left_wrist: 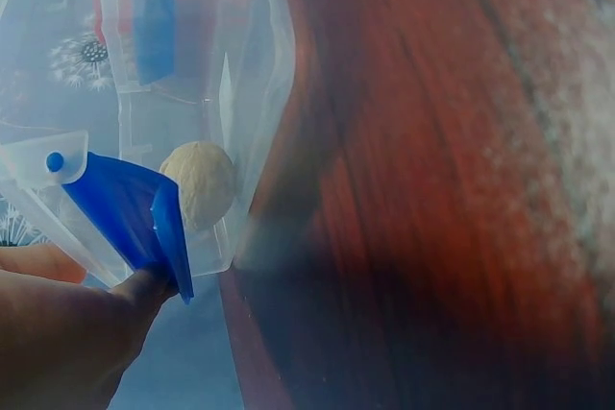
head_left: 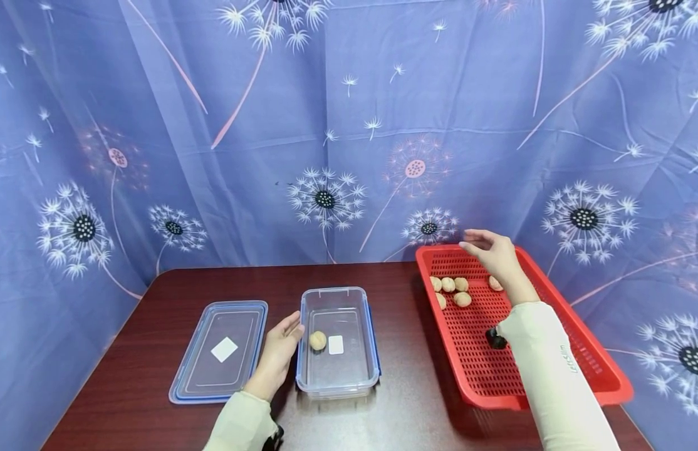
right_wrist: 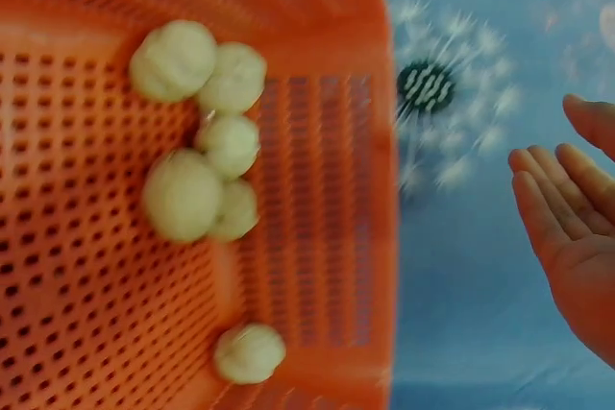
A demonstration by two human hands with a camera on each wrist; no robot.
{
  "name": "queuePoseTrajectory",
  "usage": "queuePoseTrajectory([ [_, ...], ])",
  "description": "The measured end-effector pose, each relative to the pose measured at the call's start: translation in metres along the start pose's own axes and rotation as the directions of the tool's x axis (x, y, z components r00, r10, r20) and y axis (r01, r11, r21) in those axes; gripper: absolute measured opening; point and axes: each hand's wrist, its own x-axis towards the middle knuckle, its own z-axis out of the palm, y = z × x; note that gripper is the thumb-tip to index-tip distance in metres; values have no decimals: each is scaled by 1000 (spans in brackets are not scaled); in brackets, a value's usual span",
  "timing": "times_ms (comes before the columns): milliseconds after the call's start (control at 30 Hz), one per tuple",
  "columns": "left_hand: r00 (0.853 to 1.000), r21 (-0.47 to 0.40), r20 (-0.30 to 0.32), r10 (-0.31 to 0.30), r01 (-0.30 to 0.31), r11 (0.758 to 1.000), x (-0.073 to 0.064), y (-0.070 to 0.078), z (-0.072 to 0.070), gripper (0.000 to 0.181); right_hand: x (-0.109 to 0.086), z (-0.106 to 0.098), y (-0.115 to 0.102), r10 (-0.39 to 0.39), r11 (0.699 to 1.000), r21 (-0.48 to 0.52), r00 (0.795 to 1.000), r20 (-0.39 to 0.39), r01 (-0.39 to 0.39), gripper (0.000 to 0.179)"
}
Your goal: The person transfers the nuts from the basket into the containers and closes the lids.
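My left hand (head_left: 281, 351) is at the left side of a clear plastic box (head_left: 357, 369), fingers fairly straight and fingertips right at its rim. In the left wrist view, the thumb touches the box's hanging blue latch (left_wrist: 144, 208). One walnut (head_left: 317, 341) lies inside the box, by the left wall. Over the far end of a red plastic basket (head_left: 456, 376), my right hand (head_left: 495, 254) is raised with fingers extended and nothing in it. Several walnuts (right_wrist: 183, 195) lie at the basket's far end, mostly grouped at the left, with another walnut (head_left: 495, 283) partly hidden under the right hand.
A clear lid (head_left: 244, 363) with a blue edge and a white label lies on the dark wooden table (head_left: 405, 351), left of the box. Behind the table hangs a blue curtain (head_left: 270, 163) printed with dandelions, close to the basket's far rim.
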Motion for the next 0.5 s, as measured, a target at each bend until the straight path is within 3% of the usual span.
queuePoseTrajectory([
  [267, 1000, -7, -1, 1, -1, 1000, 0, 1, -1, 44, 0, -11, 39, 105, 994, 6, 988, -114, -105, 53],
  [500, 1000, -6, -1, 6, -6, 1000, -1, -1, -1, 44, -7, -10, 67, 233, 971, -13, 952, -196, -240, 52],
])
